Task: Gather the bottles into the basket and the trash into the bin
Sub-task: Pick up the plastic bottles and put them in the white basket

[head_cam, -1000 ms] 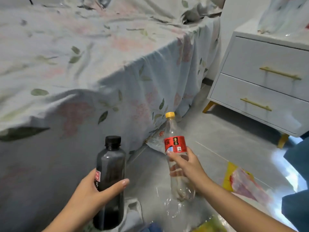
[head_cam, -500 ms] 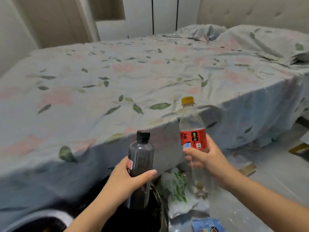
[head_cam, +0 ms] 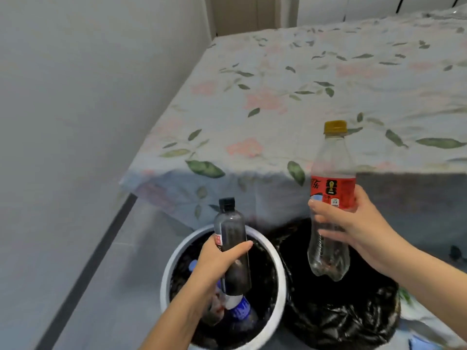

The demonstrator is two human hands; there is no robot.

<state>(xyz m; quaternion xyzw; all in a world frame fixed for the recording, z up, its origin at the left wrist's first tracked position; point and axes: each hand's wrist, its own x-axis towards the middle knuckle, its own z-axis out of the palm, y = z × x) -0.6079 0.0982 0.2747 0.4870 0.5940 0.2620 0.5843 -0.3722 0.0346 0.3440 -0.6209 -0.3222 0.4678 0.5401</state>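
Note:
My left hand (head_cam: 217, 261) grips a dark bottle with a black cap (head_cam: 231, 238), upright over the round white-rimmed basket (head_cam: 279, 263). Inside the basket lie other bottles, one with a blue label (head_cam: 240, 310). My right hand (head_cam: 353, 228) holds a clear empty bottle with a red label and yellow cap (head_cam: 331, 188), upright above the bin lined with a black bag (head_cam: 341, 317), which stands right of the basket.
A bed with a floral sheet (head_cam: 303, 97) stands just behind the basket and bin. A grey wall (head_cam: 75, 122) runs along the left, with a narrow strip of floor between it and the bed. Bits of litter (head_cam: 419, 342) lie at the lower right.
The view has swung left from the nightstand side to the bed's corner. Both hands have carried their bottles along, and the basket and bin are now below them.

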